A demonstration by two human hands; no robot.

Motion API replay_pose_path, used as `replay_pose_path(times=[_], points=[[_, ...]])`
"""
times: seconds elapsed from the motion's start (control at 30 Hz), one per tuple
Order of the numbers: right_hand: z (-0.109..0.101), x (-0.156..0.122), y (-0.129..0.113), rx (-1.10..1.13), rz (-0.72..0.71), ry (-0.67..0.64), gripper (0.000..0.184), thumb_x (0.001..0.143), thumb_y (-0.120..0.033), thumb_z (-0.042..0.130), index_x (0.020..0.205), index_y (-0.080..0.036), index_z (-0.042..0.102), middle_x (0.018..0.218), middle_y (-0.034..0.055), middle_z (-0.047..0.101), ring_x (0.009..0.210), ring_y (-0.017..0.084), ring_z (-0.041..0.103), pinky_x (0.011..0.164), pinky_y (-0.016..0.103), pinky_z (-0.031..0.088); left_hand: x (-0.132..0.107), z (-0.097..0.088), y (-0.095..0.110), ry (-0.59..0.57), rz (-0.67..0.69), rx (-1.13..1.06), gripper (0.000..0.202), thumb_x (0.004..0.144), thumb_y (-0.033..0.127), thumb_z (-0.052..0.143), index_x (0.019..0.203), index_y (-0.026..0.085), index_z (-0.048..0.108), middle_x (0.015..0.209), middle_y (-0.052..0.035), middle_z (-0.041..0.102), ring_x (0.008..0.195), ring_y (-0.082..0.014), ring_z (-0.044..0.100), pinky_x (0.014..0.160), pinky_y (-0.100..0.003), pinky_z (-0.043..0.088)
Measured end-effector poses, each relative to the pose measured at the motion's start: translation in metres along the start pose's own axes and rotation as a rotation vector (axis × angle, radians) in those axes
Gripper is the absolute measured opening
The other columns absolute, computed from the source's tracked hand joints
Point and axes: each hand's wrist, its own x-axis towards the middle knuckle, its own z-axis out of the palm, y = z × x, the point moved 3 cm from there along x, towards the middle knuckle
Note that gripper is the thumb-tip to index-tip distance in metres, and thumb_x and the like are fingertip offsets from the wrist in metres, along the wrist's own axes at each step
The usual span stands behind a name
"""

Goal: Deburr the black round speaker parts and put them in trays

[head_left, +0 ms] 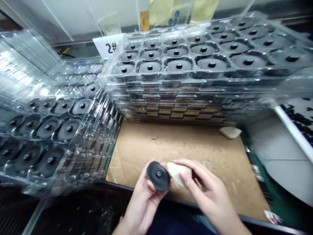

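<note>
My left hand (pixel 144 202) is closed around a black round part (pixel 156 181), a disc with a small raised stub at its centre, its face turned up toward me. Between the thumb and fingers of my right hand (pixel 207 189) is a cream-coloured wedge-shaped pad (pixel 178 173), perhaps a sponge. The pad's tip is at the disc's right rim; I cannot tell whether they touch. Both hands are over the front part of a brown cardboard sheet (pixel 181 147).
Stacked clear plastic trays (pixel 171 81) filled with black discs run along the back. Another tray stack (pixel 90 143) stands at the left. A second cream wedge (pixel 230 132) lies on the cardboard's far right. A white bin (pixel 293 127) with small black pieces sits at the right.
</note>
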Motion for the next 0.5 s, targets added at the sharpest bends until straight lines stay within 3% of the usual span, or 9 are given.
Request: replay_pose_path(times=[0.1,0.23,0.27,0.33,0.4,0.5], points=[[-0.003,0.01,-0.04,0.097,-0.227,-0.043,0.022,0.087,-0.014,0.046,0.105,-0.016,0.06,0.087,0.0054,0.066,0.077,0.013,0.064,0.068,0.022,0.053,-0.003,0.004,-0.002,-0.038,-0.044,0.123,0.042,0.063,0.033,0.078,0.101,0.018,0.067,0.103,-0.0091,0.069,0.104,-0.0252,0.06,0.091,-0.034,0.045],[0.004,0.01,-0.056,0.099,-0.187,-0.35,0.021,0.084,-0.008,0.047,0.092,-0.019,0.063,0.082,0.0017,0.066,0.072,0.01,0.062,0.066,0.018,0.051,-0.007,0.0,-0.003,0.087,-0.052,0.179,0.046,0.055,0.026,0.082,0.098,0.024,0.068,0.098,-0.0042,0.071,0.094,-0.0209,0.062,0.089,-0.031,0.044],[0.004,0.009,-0.056,0.081,-0.177,-0.314,0.021,0.085,-0.008,0.047,0.09,-0.019,0.063,0.08,0.0016,0.066,0.07,0.01,0.062,0.064,0.019,0.051,-0.009,0.001,-0.003,0.096,-0.048,0.178,0.046,0.053,0.029,0.083,0.097,0.023,0.069,0.093,-0.0038,0.071,0.091,-0.021,0.062,0.089,-0.032,0.044],[-0.001,0.005,-0.056,0.05,-0.244,-0.11,0.022,0.085,-0.009,0.045,0.097,-0.016,0.062,0.08,0.004,0.066,0.071,0.013,0.062,0.065,0.022,0.052,-0.012,0.004,-0.002,0.051,-0.035,0.182,0.045,0.054,0.033,0.082,0.095,0.021,0.07,0.085,-0.0035,0.071,0.091,-0.0215,0.062,0.092,-0.033,0.042],[-0.006,-0.003,-0.057,0.052,-0.341,0.017,0.026,0.084,-0.007,0.048,0.106,-0.014,0.059,0.086,0.0069,0.067,0.076,0.014,0.063,0.071,0.025,0.053,-0.014,0.009,-0.001,-0.021,-0.029,0.192,0.043,0.056,0.031,0.081,0.097,0.022,0.07,0.088,-0.0039,0.071,0.093,-0.0216,0.063,0.093,-0.032,0.042],[-0.007,-0.012,-0.059,0.08,-0.318,-0.175,0.027,0.08,-0.003,0.052,0.101,-0.018,0.061,0.089,0.0026,0.068,0.076,0.011,0.064,0.072,0.017,0.052,-0.017,0.011,0.0,-0.038,-0.048,0.201,0.044,0.055,0.021,0.082,0.097,0.026,0.069,0.096,-0.0025,0.072,0.087,-0.0184,0.065,0.083,-0.028,0.046]])
